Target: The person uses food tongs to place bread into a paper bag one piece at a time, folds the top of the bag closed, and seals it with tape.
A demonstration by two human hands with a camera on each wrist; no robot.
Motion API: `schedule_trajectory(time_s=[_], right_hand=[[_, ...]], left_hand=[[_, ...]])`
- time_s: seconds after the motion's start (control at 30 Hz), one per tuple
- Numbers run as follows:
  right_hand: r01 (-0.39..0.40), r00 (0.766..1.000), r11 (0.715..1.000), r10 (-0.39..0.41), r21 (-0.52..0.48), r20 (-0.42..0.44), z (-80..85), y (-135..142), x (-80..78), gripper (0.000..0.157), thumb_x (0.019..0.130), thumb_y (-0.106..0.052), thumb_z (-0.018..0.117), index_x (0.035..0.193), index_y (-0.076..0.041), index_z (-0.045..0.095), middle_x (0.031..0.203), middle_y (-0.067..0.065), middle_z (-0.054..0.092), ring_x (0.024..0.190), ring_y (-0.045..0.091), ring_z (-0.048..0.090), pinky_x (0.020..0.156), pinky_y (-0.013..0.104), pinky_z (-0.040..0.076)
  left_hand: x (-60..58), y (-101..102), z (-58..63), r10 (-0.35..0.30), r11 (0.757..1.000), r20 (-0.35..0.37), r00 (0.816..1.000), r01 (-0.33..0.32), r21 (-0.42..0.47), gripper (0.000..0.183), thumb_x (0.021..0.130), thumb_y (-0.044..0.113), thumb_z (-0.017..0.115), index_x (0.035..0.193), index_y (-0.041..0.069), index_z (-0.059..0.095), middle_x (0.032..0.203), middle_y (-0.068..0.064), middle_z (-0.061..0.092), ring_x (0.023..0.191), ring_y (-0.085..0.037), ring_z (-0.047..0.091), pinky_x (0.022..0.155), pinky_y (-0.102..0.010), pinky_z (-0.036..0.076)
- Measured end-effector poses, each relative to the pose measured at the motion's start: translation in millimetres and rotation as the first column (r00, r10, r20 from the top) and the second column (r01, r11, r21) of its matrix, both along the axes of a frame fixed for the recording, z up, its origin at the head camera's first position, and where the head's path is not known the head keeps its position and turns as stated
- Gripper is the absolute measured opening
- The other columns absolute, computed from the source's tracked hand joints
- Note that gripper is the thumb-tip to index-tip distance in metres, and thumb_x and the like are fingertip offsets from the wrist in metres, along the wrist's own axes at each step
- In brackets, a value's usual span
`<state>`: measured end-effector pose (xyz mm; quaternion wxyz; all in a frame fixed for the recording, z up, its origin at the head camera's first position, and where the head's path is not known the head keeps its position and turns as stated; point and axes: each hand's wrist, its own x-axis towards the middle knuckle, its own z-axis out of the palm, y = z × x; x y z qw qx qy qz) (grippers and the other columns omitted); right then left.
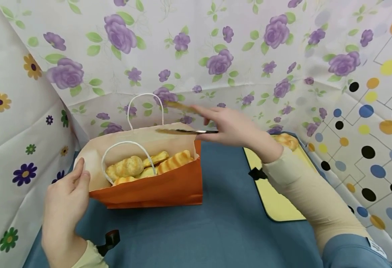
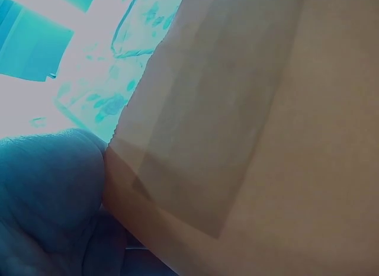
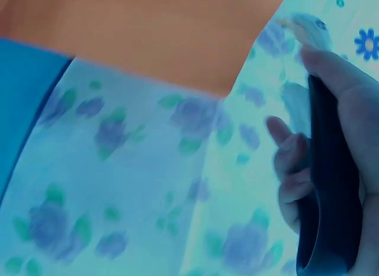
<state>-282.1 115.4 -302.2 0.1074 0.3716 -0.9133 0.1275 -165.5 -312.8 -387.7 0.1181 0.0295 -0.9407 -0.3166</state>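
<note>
An orange paper bag [image 1: 155, 191] with white handles stands with its mouth spread, and several golden bread pieces [image 1: 127, 167] fill it. At its left edge my left hand [image 1: 65, 197] pinches the pale inner paper between thumb and fingers; the left wrist view shows that paper [image 2: 284, 157] close up. My right hand [image 1: 234, 126] grips tongs [image 1: 185, 131] above the bag's far right side. The two tong arms are spread apart, pointing left over the opening, with no bread between them. In the right wrist view, the fingers curl around the black tong handle [image 3: 334, 169].
A yellow tray [image 1: 276, 197] with a dark rim lies on the right, partly hidden under my right forearm. One bread piece [image 1: 287, 141] sits at its far end. Blue cloth [image 1: 222, 223] covers the table, and a flowered curtain [image 1: 196, 56] hangs close behind the bag.
</note>
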Motion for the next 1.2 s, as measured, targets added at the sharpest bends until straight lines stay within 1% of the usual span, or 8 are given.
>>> schedule_trajectory(time_s=[0.23,0.43,0.57,0.63,0.77,0.97,1.1,1.2], right_hand=[[0.124,0.988,0.950,-0.145,-0.287,-0.053,-22.4,70.1,10.3,0.086,0.099,-0.032,0.079,0.170,-0.031,0.031,0.111,0.003,0.069,0.058,0.013,0.050,0.058,0.033,0.045],[0.317,0.942,0.883,-0.335,-0.346,0.010,-48.3,120.4,17.2,0.085,0.101,-0.035,0.076,0.170,-0.036,0.027,0.113,0.003,0.070,0.059,0.016,0.055,0.057,0.032,0.045],[0.427,0.900,0.841,-0.432,-0.333,0.062,-67.3,150.5,22.0,0.085,0.101,-0.044,0.074,0.171,-0.032,0.026,0.112,0.005,0.072,0.069,0.017,0.063,0.061,0.035,0.049],[0.482,0.872,0.818,-0.482,-0.315,0.083,-77.1,166.7,24.2,0.087,0.101,-0.049,0.073,0.171,-0.029,0.025,0.112,0.007,0.072,0.071,0.019,0.065,0.063,0.038,0.050],[0.593,0.804,0.758,-0.573,-0.272,0.157,-97.8,201.4,28.0,0.092,0.101,-0.058,0.068,0.172,-0.026,0.021,0.115,0.012,0.072,0.068,0.023,0.062,0.060,0.041,0.046],[0.724,0.682,0.666,-0.652,-0.180,0.332,-126.5,250.0,30.0,0.101,0.100,-0.068,0.061,0.173,-0.023,0.007,0.108,0.017,0.068,0.061,0.028,0.051,0.052,0.041,0.042],[0.767,0.611,0.638,-0.693,-0.068,0.383,-145.0,281.7,29.2,0.109,0.098,-0.073,0.057,0.173,-0.017,0.002,0.102,0.020,0.065,0.072,0.033,0.059,0.055,0.045,0.044],[0.781,0.565,0.624,-0.720,0.020,0.404,-154.1,300.0,29.8,0.115,0.096,-0.079,0.053,0.172,-0.011,0.001,0.124,0.037,0.061,0.096,0.050,0.063,0.067,0.055,0.050]], left_hand=[[-1.1,0.5,-0.1,-0.002,1.000,-0.030,1.000,0.002,0.013,0.053,0.116,0.030,0.037,0.161,0.002,0.040,0.073,-0.014,0.058,0.122,-0.060,0.054,0.078,-0.058,0.051],[-1.1,0.2,1.2,-0.001,0.999,0.001,1.000,0.001,0.037,0.054,0.117,0.032,0.035,0.163,0.004,0.036,0.080,-0.022,0.061,0.134,-0.060,0.047,0.099,-0.071,0.043],[-1.0,-0.1,0.9,0.000,0.999,0.016,1.000,0.000,0.044,0.055,0.117,0.035,0.034,0.164,0.006,0.035,0.110,-0.032,0.069,0.137,-0.058,0.046,0.102,-0.072,0.041],[-1.0,-0.3,0.6,-0.002,0.999,0.018,1.000,0.001,0.052,0.055,0.117,0.035,0.034,0.164,0.007,0.034,0.128,-0.034,0.066,0.140,-0.058,0.044,0.104,-0.074,0.039],[-1.4,-0.3,0.1,-0.002,0.998,0.023,1.000,0.001,0.057,0.055,0.117,0.034,0.034,0.164,0.006,0.034,0.128,-0.032,0.066,0.141,-0.058,0.043,0.106,-0.074,0.038],[-2.3,0.5,1.4,0.003,0.999,0.007,1.000,-0.003,0.052,0.054,0.117,0.031,0.035,0.163,0.003,0.035,0.159,-0.027,0.043,0.141,-0.058,0.043,0.106,-0.074,0.038],[-3.1,0.3,0.5,0.011,0.999,0.007,1.000,-0.011,0.052,0.054,0.117,0.033,0.035,0.163,0.005,0.035,0.159,-0.026,0.044,0.142,-0.057,0.043,0.106,-0.074,0.038],[-3.3,0.6,0.6,0.011,0.998,0.007,1.000,-0.011,0.062,0.055,0.117,0.035,0.034,0.164,0.007,0.035,0.163,-0.023,0.037,0.143,-0.056,0.042,0.107,-0.074,0.037]])
